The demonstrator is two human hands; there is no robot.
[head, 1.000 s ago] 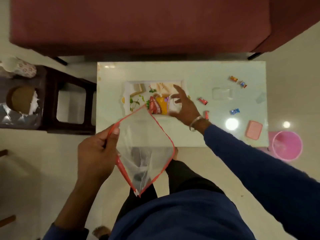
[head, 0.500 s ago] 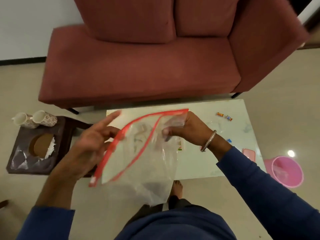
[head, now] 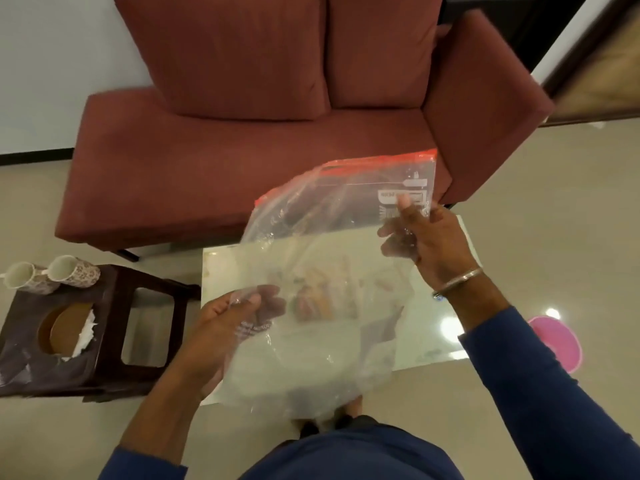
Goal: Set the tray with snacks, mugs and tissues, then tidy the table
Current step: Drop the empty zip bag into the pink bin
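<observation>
From the head view, the left hand [head: 239, 318] and right hand [head: 424, 235] are apart, each pinching the clear zip bag [head: 322, 271], stretched above the table [head: 436, 336]. The snack tray shows only blurrily through the plastic. This looks like tidying: the bag needs folding or setting aside. The mugs [head: 52, 277] (two, on the side stool [head: 138, 327]) are not yet fetched; the bag blocks the view.

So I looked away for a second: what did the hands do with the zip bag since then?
The right hand, earlier reaching to the tray on the table, has come back and now grips the zip bag beside its red seal. The left hand has shifted from the seal to the bag's lower part. The bag is unchanged otherwise; the two mugs stayed on the stool.
</observation>
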